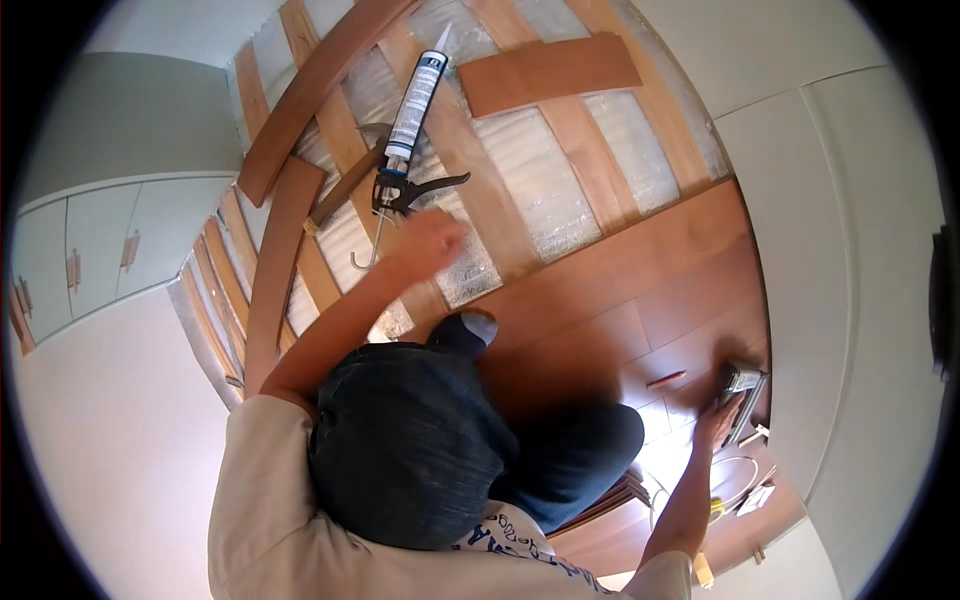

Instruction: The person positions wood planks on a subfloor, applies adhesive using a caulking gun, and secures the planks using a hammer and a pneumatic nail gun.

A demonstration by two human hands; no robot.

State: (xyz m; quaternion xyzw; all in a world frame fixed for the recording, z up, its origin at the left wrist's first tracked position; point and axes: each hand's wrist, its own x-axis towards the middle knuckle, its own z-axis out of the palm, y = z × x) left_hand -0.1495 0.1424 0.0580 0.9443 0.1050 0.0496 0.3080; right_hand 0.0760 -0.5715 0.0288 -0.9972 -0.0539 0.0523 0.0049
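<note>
My left hand (pixel 437 243) is curled above the batten-and-foil floor, just below the black trigger of a caulking gun (pixel 408 125); its fingers are blurred and whatever they may hold is hidden. The caulking gun holds a white and dark tube, nozzle pointing away. Beside it lies a hammer (pixel 350 187) with a wooden handle. At the right wall, my right hand (pixel 716 420) is closed around a grey metal tool that looks like a nail gun (pixel 745 385). That tool rests near the edge of the laid brown floorboards (pixel 600 340).
Loose brown planks (pixel 550 75) lie across the battens (pixel 470 170), with another long plank (pixel 285 240) at left. A red pencil-like stick (pixel 667 380) sits on the boards. Pale hose (pixel 742 462) loops behind my right arm, near stacked boards (pixel 610 500). White cabinets (pixel 100 255) stand at left.
</note>
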